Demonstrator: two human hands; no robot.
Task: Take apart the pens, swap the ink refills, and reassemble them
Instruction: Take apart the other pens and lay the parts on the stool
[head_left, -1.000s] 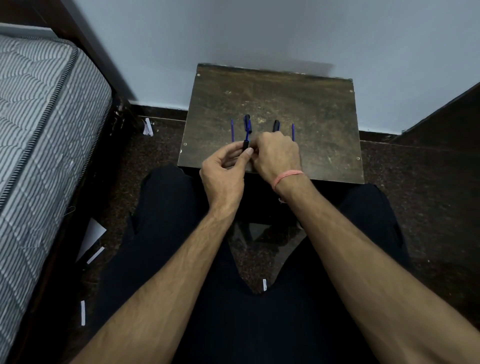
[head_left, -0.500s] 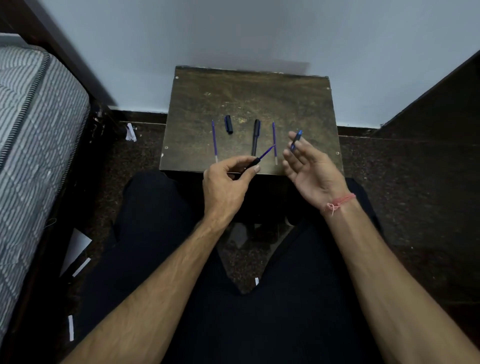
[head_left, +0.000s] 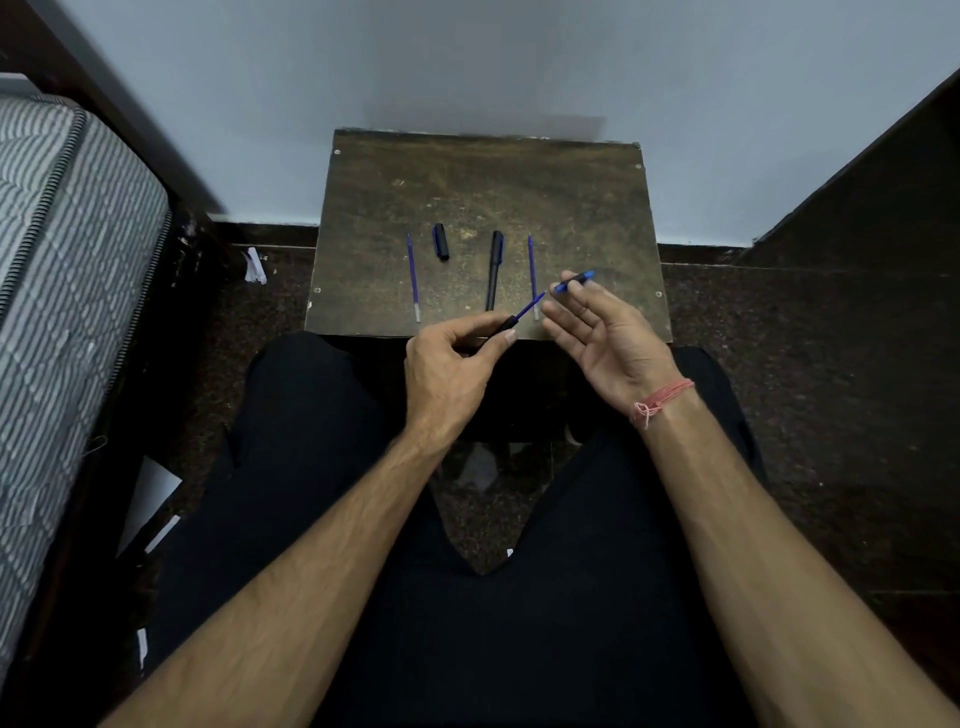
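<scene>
Tabletop (head_left: 571, 197): small, dark brown, worn wood, set against a pale wall, with screw heads at its corners.

Left hand (head_left: 447, 364): fingers and thumb curled round a black pen barrel (head_left: 506, 326) at the near edge of the tabletop. A blue ink refill (head_left: 532, 305) juts out of the barrel's front end, angled up and to the right toward the other hand.

Right hand (head_left: 608, 338): palm turned up, fingers loosely spread, with the fingertips pinching a short blue pen tip piece (head_left: 574, 280). The piece sits just beyond the exposed end of the refill; whether the two touch cannot be told.

Loose parts on the tabletop, left to right, each lying lengthwise away from the person:
- loose blue refill (head_left: 413, 275), pale at its near end;
- short black cap (head_left: 441, 242), just right of that refill and further back;
- black pen body (head_left: 494, 270), long and slim;
- second blue refill (head_left: 532, 270), close beside the pen body, its near end passing behind the held refill.

Red thread bracelet (head_left: 662, 400): tied round the right wrist.

Black trousers (head_left: 311, 415): cover the seated person's legs below the tabletop.

Striped mattress (head_left: 62, 249): at the left edge of view.

Floor (head_left: 805, 389): dark speckled stone, with scraps of white paper (head_left: 254, 265) lying left of the tabletop.
</scene>
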